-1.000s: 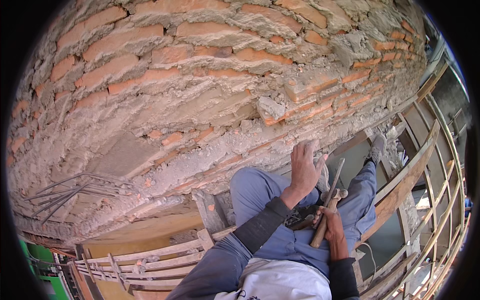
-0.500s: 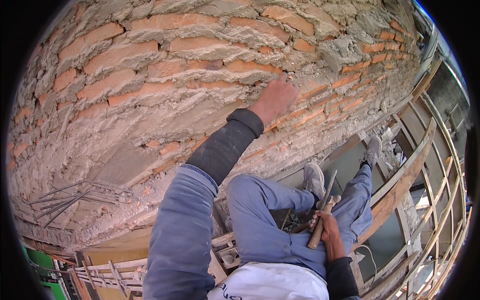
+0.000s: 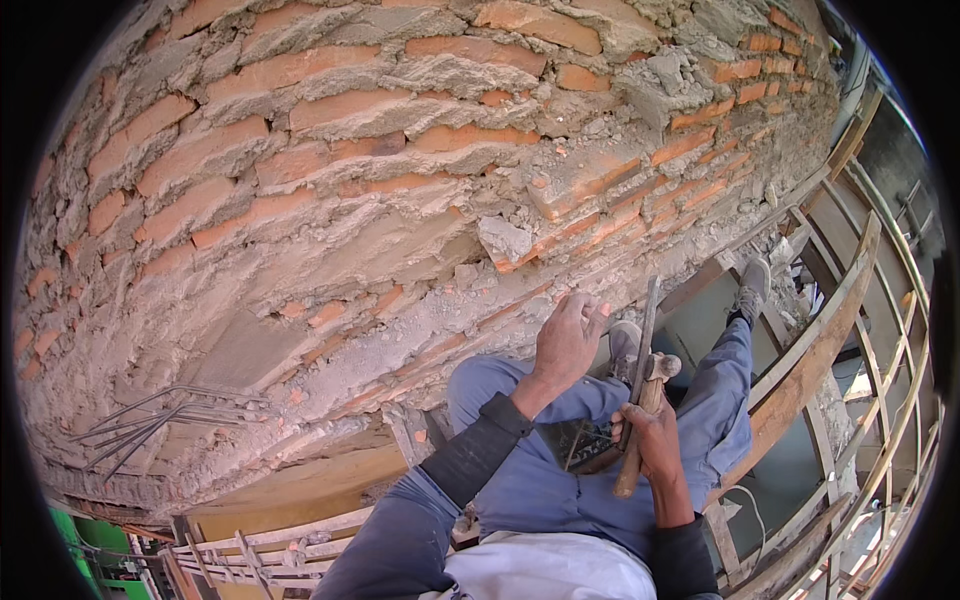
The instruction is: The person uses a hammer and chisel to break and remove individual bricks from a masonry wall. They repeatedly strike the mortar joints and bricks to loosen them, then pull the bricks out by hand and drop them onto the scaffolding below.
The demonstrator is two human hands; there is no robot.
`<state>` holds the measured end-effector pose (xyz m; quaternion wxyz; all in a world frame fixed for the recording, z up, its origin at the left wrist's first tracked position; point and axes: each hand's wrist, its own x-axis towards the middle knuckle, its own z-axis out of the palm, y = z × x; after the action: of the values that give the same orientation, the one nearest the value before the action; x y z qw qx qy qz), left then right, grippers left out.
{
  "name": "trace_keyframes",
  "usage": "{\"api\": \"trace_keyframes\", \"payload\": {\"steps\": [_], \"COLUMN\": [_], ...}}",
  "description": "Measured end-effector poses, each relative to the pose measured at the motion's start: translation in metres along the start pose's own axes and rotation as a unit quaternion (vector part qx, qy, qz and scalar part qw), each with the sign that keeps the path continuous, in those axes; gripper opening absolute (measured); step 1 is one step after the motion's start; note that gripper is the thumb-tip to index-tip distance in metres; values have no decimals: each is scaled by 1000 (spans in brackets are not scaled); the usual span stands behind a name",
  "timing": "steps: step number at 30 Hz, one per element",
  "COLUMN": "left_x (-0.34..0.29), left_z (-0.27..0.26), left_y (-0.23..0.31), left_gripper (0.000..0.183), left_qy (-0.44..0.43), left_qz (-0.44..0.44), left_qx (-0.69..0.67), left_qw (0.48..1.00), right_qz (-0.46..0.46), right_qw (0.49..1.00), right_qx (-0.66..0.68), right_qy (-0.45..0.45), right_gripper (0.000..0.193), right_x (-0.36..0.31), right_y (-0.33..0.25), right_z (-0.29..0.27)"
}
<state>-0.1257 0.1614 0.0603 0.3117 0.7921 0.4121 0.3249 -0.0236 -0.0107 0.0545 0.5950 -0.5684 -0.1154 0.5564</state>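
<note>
Right of centre in the head view, low over the person's lap, the right hand (image 3: 655, 437) has its grip clamped on a hammer (image 3: 651, 397) and a long metal rod (image 3: 648, 315) together. The hammer's wooden handle slants down past the fingers toward the thigh, its head just above the hand; the rod runs alongside, its upper end pointing toward the wall. The left hand (image 3: 565, 347) hangs above the bent knee, back to the camera, fingers bent; I cannot tell whether its grip is closed on anything.

Beyond the hands rises a rough brick wall (image 3: 330, 165) of orange bricks and grey, crumbling mortar. A stub of brickwork (image 3: 590, 190) juts from it, with a grey chunk (image 3: 504, 238) on its near corner. Bent steel bars (image 3: 170, 420) stick out at lower left. The person's legs, in blue-grey trousers (image 3: 540, 480), spread over wooden framing, one shoe (image 3: 623, 345) near the rod, the other (image 3: 757, 278) farther right beside a broad plank (image 3: 800, 410).
</note>
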Motion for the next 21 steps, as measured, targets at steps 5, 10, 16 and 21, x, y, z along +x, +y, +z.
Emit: {"api": "trace_keyframes", "payload": {"steps": [5, 10, 16, 21], "left_x": [-31, -18, -4, 8], "left_z": [30, 28, 30, 18], "left_y": [23, 37, 32, 40], "left_gripper": [45, 44, 35, 31], "left_qy": [-41, 7, 59, 65], "left_qz": [-133, -134, -238, -272], "left_qx": [-222, -322, -523, -601], "left_qw": [965, 937, 817, 749], "right_qz": [-130, -155, -277, -185], "right_qw": [981, 977, 935, 966], "right_qx": [-144, -148, -214, -165], "right_qy": [-29, 1, 56, 74], "right_gripper": [34, 36, 22, 20], "right_x": [23, 23, 18, -24], "right_y": [-22, -36, -41, -73], "right_z": [23, 42, 19, 26]}}
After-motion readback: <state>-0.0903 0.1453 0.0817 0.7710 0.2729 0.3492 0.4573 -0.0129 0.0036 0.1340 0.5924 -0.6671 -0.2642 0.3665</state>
